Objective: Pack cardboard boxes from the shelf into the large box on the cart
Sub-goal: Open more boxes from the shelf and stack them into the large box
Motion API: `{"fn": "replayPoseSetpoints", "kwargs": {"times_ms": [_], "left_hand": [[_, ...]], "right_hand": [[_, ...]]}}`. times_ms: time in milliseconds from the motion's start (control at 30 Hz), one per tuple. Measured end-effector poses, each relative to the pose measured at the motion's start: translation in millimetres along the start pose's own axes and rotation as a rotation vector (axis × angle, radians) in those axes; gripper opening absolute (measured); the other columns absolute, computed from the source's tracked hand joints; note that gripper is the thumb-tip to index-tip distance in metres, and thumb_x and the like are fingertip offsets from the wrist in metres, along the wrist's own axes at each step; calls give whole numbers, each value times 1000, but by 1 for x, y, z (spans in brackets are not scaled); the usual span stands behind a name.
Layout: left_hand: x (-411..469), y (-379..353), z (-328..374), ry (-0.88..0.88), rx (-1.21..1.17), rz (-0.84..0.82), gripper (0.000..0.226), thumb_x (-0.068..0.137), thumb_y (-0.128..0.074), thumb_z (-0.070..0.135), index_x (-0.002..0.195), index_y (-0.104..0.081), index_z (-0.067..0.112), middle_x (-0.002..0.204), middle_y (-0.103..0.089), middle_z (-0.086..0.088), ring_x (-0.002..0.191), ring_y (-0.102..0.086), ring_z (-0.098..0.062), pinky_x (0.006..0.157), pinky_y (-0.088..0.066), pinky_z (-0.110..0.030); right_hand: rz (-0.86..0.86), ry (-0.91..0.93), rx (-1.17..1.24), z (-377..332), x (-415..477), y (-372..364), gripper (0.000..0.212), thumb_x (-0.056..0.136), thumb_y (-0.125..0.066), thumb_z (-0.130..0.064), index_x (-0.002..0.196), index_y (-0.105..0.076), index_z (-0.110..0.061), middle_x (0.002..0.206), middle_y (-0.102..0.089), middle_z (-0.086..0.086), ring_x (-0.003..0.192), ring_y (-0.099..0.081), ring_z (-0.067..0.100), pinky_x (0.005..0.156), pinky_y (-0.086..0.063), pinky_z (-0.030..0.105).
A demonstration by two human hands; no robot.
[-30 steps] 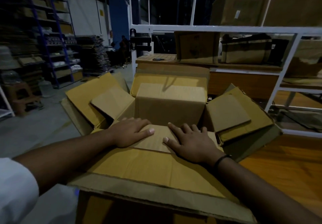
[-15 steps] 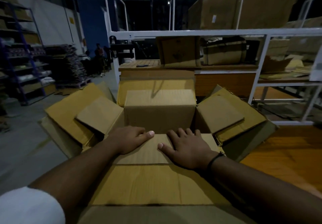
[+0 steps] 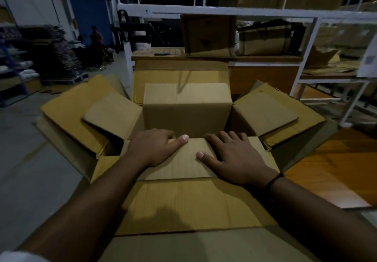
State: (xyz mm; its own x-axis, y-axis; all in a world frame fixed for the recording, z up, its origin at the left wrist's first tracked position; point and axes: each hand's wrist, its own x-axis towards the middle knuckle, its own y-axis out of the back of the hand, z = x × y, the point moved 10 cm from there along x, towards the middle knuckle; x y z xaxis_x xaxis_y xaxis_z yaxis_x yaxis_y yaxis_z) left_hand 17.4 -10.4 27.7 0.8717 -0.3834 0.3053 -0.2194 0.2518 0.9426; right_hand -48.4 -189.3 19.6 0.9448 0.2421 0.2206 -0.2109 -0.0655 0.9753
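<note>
Cardboard throughout, plain brown and corrugated, seen in dim light. Nested inside the large box (image 3: 67, 107), near its middle: a smaller box (image 3: 187, 117), top open. Stands with its far flap upright, its side flaps splayed left and right over the large box's own wider flaps, and its near flap (image 3: 183, 166) lying flat toward the person. Shows faint ribbing along the flaps and a sharp crease at each hinge. Looks dark and hollow within, contents not discernible.

On the left part of the near flap, left hand (image 3: 155, 147), thumb flat on top, fingers curled over the far edge and out of sight, pinching the flap. Beside it but apart, right hand (image 3: 234, 157), palm down, fingers spread and fairly straight, pressing on the flap with fingertips reaching its far edge. Round the right wrist, a thin dark band (image 3: 273, 180).

Large box with all four flaps spread wide, the near one lying under both forearms. Behind it, a white metal shelf (image 3: 224, 11) carrying more cardboard boxes (image 3: 208, 35), one upright just beyond the far flap. To the right, an orange-brown wooden surface (image 3: 336, 170). Far left, stacks of flattened cardboard (image 3: 57, 47) and, blurred in the background, two people (image 3: 95, 35).
</note>
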Motion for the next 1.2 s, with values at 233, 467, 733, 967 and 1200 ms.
{"fn": "replayPoseSetpoints", "kwargs": {"times_ms": [233, 467, 733, 967, 1200], "left_hand": [[-1, -3, 5, 22, 11, -90, 72, 94, -16, 82, 99, -66, 31, 104, -72, 3, 86, -61, -15, 70, -43, -32], [26, -6, 11, 24, 187, -608, 94, 85, -24, 92, 140, -58, 24, 133, -63, -6, 110, -60, -23, 96, -50, -45], [169, 32, 5, 126, 340, -549, 36, 100, -56, 47, 127, -58, 22, 126, -62, -5, 106, -59, -27, 95, -48, -42], [167, -52, -30, 277, 125, -217, 79, 98, -52, 54, 163, -9, 37, 172, -3, -5, 155, -8, -40, 123, -11, -57], [184, -63, -37, 312, 56, -270, 97, 88, -68, 55, 162, -6, 44, 173, 2, -2, 156, 0, -39, 125, -5, -56]], "right_hand": [[-113, 19, 0, 0, 6, -1, 78, 92, -12, -86, 146, -36, -35, 128, -53, -4, 108, -47, 16, 101, -36, 43], [-439, -6, 22, 2, 60, 19, 91, 88, -31, -87, 160, -27, -32, 164, -31, 2, 141, -42, 27, 110, -43, 46], [-269, -17, -85, 21, 221, 41, 64, 100, -55, -53, 154, -38, -23, 153, -44, 8, 133, -49, 31, 101, -46, 45], [-58, -109, 52, 45, 227, -43, 67, 94, -58, -50, 151, -33, -26, 159, -30, 11, 146, -27, 36, 118, -25, 55], [-50, -112, 9, 43, 243, -50, 75, 83, -64, -61, 145, -39, -26, 147, -42, 10, 135, -39, 33, 111, -35, 50]]}}
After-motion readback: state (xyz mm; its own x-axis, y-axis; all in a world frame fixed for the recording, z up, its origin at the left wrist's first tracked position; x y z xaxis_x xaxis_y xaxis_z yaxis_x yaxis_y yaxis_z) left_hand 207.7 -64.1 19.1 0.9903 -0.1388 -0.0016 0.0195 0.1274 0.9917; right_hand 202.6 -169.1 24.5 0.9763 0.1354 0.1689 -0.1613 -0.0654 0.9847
